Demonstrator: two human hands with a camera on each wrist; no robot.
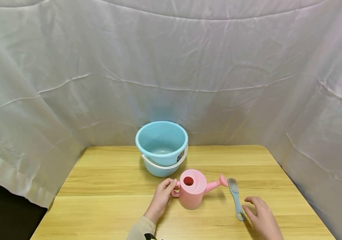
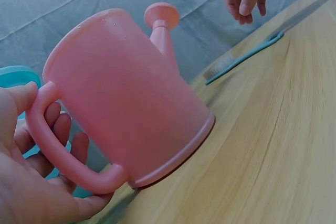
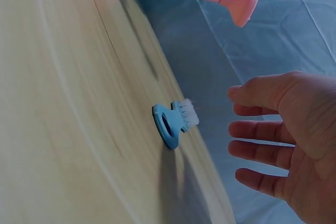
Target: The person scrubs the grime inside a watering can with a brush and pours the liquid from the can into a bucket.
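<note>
A pink watering can stands upright, its spout pointing right. My left hand holds its handle, thumb on top and fingers curled behind the loop in the left wrist view. To the right of the spout lies a blue scrubbing brush with pale bristles facing up and a hole at its handle end. Beside that handle end hovers my right hand, its fingers loosely bent and apart from the brush. In the right wrist view the right hand has nothing between thumb and fingers.
Behind the watering can is a light blue bucket with a white handle hanging at its front. Everything stands on a wooden table. Pale grey cloth hangs close around the back and sides.
</note>
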